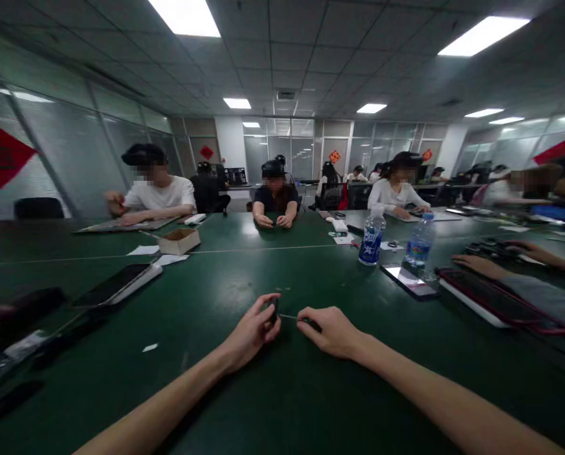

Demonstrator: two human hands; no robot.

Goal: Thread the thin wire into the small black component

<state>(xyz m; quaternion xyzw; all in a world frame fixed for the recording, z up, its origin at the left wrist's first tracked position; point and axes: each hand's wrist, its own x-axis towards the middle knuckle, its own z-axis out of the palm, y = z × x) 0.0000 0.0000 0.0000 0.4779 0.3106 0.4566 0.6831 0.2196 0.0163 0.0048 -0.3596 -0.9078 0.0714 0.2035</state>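
Observation:
Just above the green table (pixel 206 404), my left hand (pixel 251 332) pinches a small dark object (pixel 274 308) between thumb and fingers. Its kind is too small and dim to make out. My right hand (pixel 332 330) is closed around the dark handle of what looks like a small screwdriver (pixel 315 324). From that handle a thin metal shaft points left toward the dark object. Whether the tip touches it, I cannot tell.
A small white scrap (pixel 150 347) lies left of my hands. Farther left are a tablet-like device (pixel 116 284) and an open cardboard box (pixel 181 242). To the right stand two bottles (pixel 371 243) beside a phone (pixel 408 281). Several people sit around the table.

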